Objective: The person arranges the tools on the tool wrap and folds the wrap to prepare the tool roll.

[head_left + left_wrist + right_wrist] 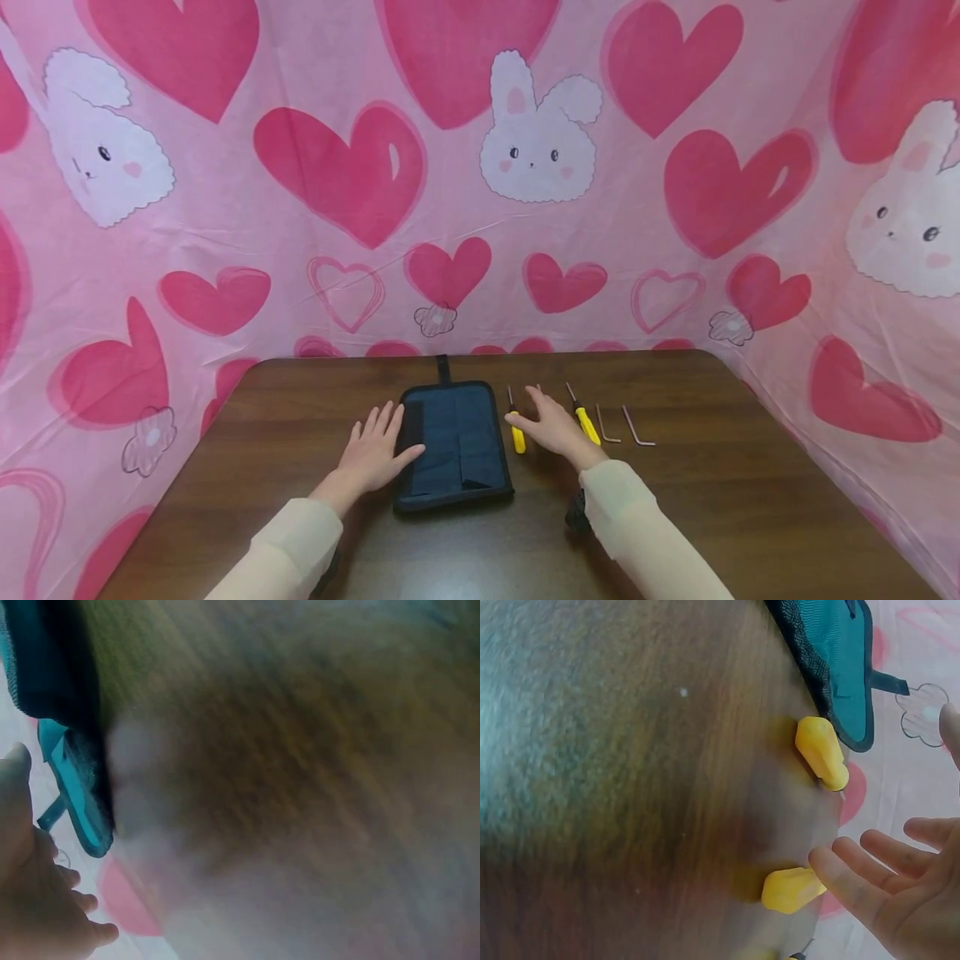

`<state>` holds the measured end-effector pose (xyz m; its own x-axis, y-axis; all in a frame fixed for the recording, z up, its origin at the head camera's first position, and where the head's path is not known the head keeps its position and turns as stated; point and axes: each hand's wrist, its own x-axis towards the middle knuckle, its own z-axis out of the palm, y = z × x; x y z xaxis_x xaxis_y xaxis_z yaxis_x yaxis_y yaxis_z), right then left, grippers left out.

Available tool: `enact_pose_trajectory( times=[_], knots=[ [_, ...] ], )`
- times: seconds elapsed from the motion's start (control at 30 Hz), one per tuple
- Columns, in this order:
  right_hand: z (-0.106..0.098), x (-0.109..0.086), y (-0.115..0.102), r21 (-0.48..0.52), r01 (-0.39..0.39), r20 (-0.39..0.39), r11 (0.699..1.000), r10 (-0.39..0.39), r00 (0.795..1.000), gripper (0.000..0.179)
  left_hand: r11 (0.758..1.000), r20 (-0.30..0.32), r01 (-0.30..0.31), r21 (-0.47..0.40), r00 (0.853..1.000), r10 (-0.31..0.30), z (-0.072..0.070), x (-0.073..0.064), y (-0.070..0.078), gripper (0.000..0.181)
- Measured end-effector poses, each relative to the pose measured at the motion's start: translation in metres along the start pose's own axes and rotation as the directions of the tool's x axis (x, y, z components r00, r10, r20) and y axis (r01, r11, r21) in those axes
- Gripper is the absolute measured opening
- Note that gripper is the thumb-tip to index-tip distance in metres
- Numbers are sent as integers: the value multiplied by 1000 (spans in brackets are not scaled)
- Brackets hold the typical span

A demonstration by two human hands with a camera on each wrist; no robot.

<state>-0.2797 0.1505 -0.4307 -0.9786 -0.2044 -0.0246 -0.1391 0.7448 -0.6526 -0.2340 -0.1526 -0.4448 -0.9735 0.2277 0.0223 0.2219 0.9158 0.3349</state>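
Note:
A dark blue-green fabric tool pouch (pixel 457 442) with black edging lies flat on the table, its strap (pixel 443 370) pointing away. My left hand (pixel 373 454), fingers spread, is at the pouch's left edge; whether it touches is unclear. My right hand (pixel 555 425) hovers above the tools with fingers extended, holding nothing. Left of it lies a yellow-handled screwdriver (pixel 517 432); another screwdriver (pixel 587 423) lies to its right. In the right wrist view, a yellow handle (pixel 789 891) shows near the fingertips. Farther right are two L-shaped hex keys (pixel 636 427).
The brown wooden table (pixel 480 554) meets a pink cloth backdrop (pixel 480 225) with hearts and rabbits at its far edge. The cloth also runs along both sides. A dark band (pixel 577 510) shows at the right wrist.

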Motion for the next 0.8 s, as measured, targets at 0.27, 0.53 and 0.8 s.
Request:
enact_pose_trajectory(
  times=[0.27, 0.53, 0.8],
  knots=[
    [3, 0, 2, 26, -22, 1, 999, 22, 1000, 81, 1000, 30, -3, 6, 1000, 3, 6, -1, 0, 82],
    [8, 3, 6, 7, -10, 13, 1000, 10, 1000, 76, 999, 17, -26, 43, 1000, 25, 14, -2, -2, 80],
    [11, 7, 5, 32, -58, 43, 998, 57, 997, 69, 997, 22, -39, 67, 999, 38, 14, -3, -1, 79]
  ],
)
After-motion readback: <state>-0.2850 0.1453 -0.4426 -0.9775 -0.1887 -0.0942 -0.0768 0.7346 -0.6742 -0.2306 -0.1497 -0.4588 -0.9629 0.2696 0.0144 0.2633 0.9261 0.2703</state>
